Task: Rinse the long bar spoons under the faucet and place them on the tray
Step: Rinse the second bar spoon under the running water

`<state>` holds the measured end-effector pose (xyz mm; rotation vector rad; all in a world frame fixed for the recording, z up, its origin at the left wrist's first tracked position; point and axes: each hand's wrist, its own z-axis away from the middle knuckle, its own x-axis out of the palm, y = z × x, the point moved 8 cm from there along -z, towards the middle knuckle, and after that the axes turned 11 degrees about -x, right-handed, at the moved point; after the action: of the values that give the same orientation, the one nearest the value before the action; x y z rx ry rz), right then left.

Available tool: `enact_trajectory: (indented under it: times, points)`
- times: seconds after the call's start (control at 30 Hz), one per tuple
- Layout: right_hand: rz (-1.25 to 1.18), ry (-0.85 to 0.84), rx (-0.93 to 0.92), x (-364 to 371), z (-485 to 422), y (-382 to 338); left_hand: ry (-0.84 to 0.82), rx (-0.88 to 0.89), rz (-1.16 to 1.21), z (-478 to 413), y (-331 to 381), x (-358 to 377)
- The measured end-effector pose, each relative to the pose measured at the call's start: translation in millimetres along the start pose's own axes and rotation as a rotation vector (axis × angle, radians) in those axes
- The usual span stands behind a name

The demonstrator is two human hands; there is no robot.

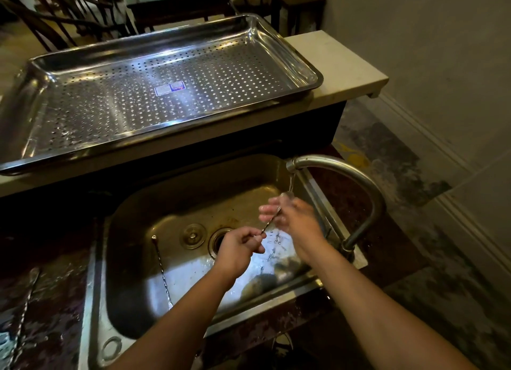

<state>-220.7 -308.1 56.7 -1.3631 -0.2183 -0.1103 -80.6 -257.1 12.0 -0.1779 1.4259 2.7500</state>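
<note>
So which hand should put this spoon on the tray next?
Left. The left hand already pinches the bar spoon by its handle and is nearer the tray; the right hand, blurred, only touches its far end under the faucet.

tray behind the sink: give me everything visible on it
The tray is a large rectangular pan of shiny metal, steel by the look, with rounded corners, sloped walls and a rolled rim. Its flat floor is perforated with rows of small holes and looks wet in patches. A small blue-and-white sticker sits near the middle. It lies flat on a pale ledge beyond the sink, holding nothing visible.
</note>
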Motion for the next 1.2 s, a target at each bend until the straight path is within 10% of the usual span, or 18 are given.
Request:
enact_trajectory:
  times: [0.87, 1.2]
  points:
    - [-0.048, -0.059, -0.179, -5, -4, -42, 0.006, 0.09, -0.238, 1, 35, 21]
    - [0.303, 0.015, -0.218, -4, 0, -45, 0.19, 0.181, -0.195, -1, 58, 10]
